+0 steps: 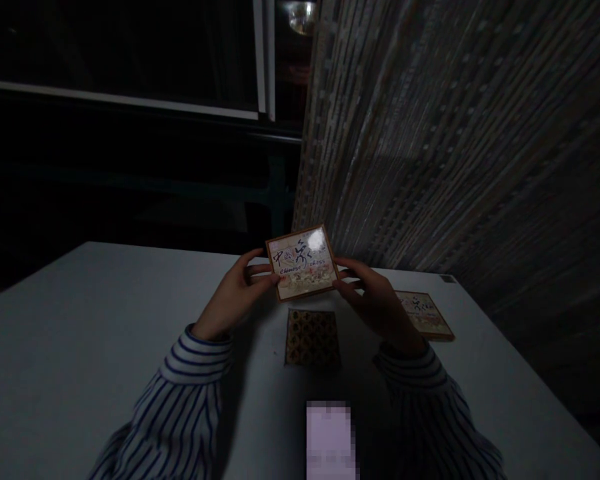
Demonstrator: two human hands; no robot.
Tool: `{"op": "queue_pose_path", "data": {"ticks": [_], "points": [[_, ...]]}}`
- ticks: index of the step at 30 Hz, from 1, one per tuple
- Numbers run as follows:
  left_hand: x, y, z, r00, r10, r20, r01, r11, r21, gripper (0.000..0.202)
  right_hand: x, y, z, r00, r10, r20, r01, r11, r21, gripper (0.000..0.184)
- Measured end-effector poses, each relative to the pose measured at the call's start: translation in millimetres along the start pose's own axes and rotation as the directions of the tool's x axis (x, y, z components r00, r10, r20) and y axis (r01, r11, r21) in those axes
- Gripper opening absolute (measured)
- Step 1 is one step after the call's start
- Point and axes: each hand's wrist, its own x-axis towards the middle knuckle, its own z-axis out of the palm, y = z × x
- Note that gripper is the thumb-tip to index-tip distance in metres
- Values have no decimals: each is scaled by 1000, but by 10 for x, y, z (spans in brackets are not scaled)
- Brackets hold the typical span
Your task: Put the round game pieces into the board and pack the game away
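Between both hands a Chinese chess box lid [304,275] is held up, slightly tilted, its printed face toward me and a bright glare in its upper right corner. My left hand [237,290] grips its left edge, thumb in front and fingers behind. On the opposite edge, my right hand [373,297] pinches it the same way. Below, a tray of round chess pieces [313,338] lies on the table, the pieces packed in rows. A second Chinese chess box [427,317] lies to the right, partly hidden by my right hand and wrist.
The white table [105,347] fills the lower view. A pixelated phone-like shape [330,440] is at the near edge, between my forearms. Behind the table hang string curtains [405,133] on the right; a dark window [120,53] is at the left.
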Motion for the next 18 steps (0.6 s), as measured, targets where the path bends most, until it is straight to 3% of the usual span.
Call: {"op": "queue_pose_path", "data": {"ticks": [6,18], "points": [[-6,-55,-40,1000,24,-5,-24,998,52,69,-10,17,5,1000,3,24,-3,1000,9,35],[-15,-36,-59,998,53,42,-56,996,75,56,-28,-11,-18,999,-2,52,2,1000,-3,36]]}}
